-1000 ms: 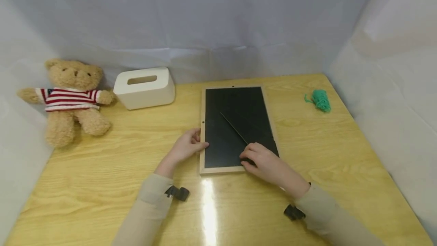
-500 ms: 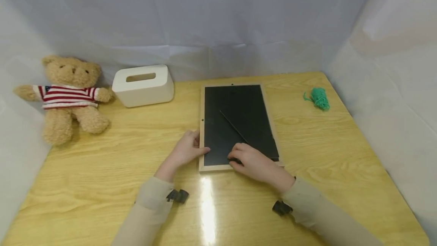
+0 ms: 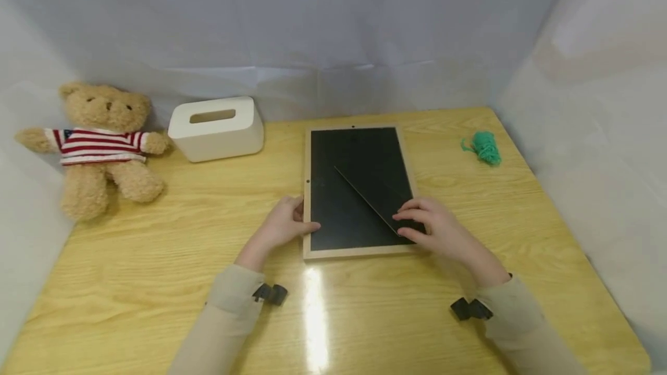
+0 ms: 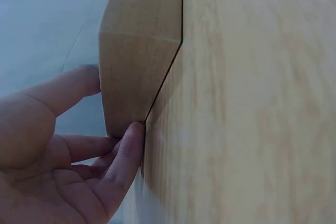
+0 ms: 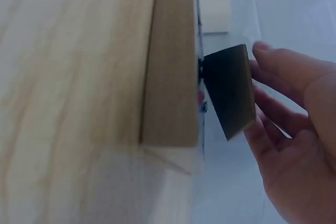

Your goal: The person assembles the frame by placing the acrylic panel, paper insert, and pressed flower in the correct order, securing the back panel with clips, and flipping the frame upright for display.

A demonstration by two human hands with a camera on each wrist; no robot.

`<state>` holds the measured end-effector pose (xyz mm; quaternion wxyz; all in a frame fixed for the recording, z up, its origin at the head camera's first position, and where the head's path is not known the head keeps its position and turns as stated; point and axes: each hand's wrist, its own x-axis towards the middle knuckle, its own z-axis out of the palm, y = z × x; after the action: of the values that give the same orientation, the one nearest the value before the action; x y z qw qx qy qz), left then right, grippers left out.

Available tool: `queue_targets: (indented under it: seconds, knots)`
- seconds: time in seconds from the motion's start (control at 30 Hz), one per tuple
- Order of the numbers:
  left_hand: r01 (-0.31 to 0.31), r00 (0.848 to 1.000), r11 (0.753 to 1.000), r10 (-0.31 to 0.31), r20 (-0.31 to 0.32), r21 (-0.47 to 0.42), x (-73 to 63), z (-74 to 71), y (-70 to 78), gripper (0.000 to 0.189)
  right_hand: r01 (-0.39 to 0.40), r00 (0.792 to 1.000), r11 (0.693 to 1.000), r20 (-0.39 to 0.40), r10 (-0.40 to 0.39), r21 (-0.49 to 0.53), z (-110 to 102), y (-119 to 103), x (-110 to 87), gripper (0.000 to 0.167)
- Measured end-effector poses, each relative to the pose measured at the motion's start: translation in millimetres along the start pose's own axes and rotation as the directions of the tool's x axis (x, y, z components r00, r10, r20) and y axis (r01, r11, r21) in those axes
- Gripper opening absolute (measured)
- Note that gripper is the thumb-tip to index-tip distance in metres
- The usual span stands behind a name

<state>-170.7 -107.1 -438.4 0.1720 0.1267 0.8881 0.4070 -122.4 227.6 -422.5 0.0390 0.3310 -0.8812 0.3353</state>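
Note:
A shallow wooden box [image 3: 307, 213] with a black top lies upright on the table in the head view. My left hand [image 3: 281, 222] grips its left side, thumb over the rim; the left wrist view shows the fingertips [image 4: 137, 135] low at the box wall. On the black top, a thin black panel [image 3: 372, 204] with a pale wooden edge stands raised along a diagonal. My right hand [image 3: 443, 231] holds it near the lower right corner, thumb and fingers around it. In the right wrist view the panel [image 5: 228, 90] tilts out beyond the box side, hiding part of the fingers.
A teddy bear [image 3: 106, 146] in a striped shirt sits at the left. Beside it stands a white tissue box [image 3: 219, 138]. A bundle of green yarn [image 3: 486, 148] lies at the right. White cloth walls [image 3: 281, 28] enclose the table.
My right hand has gone left along the front edge, then back right to the corner. More of the raised panel edge shows. My left hand keeps its grip.

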Motion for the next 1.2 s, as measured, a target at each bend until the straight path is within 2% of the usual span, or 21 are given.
queue_targets:
  seconds: [0.13, 0.23, 0.33, 0.53, 0.8, 1.0, 1.1, 1.2]
  knots:
    - [0.002, 1.000, 1.000, -0.002, 0.003, 0.003, 0.5, -0.2, -1.8, 0.054, -0.032, 0.997, 0.999, 0.073, 0.034, -0.025, 1.2, 5.5, -9.1, 0.033]
    - [0.012, 1.000, 1.000, -0.012, 0.003, 0.011, 0.4, -0.4, -3.1, 0.056, -0.018, 0.995, 0.999, 0.093, 0.021, -0.043, 2.5, 9.0, -9.5, 0.036]
    - [0.023, 1.000, 1.000, -0.023, 0.001, 0.018, 0.5, -0.3, -4.0, 0.055, -0.003, 0.993, 0.998, 0.114, 0.011, -0.070, 5.1, 11.2, -7.7, 0.035]
    - [0.014, 1.000, 0.999, -0.014, 0.004, 0.030, 1.6, -0.5, -5.6, 0.058, -0.043, 0.985, 0.995, 0.161, 0.057, -0.087, 8.2, 13.5, -6.2, 0.030]
    - [0.015, 1.000, 1.000, -0.015, -0.001, 0.018, 1.0, -1.5, -3.9, 0.062, 0.023, 0.980, 0.982, 0.200, 0.016, -0.190, 6.2, 9.9, -4.9, 0.032]
    - [0.004, 1.000, 1.000, -0.004, -0.003, 0.009, 0.9, -2.3, -4.1, 0.058, 0.039, 0.975, 0.976, 0.220, 0.009, -0.213, 4.3, 7.5, -5.4, 0.036]
    - [-0.009, 1.000, 1.000, 0.009, 0.001, -0.002, 1.4, -1.5, -4.6, 0.056, 0.082, 0.982, 0.969, 0.187, -0.038, -0.231, 2.0, 7.3, -7.1, 0.038]
    - [-0.017, 1.000, 1.000, 0.017, 0.002, -0.003, 1.8, -0.4, -5.5, 0.053, 0.109, 0.994, 0.955, 0.056, -0.098, -0.274, 0.2, 6.7, -8.9, 0.038]
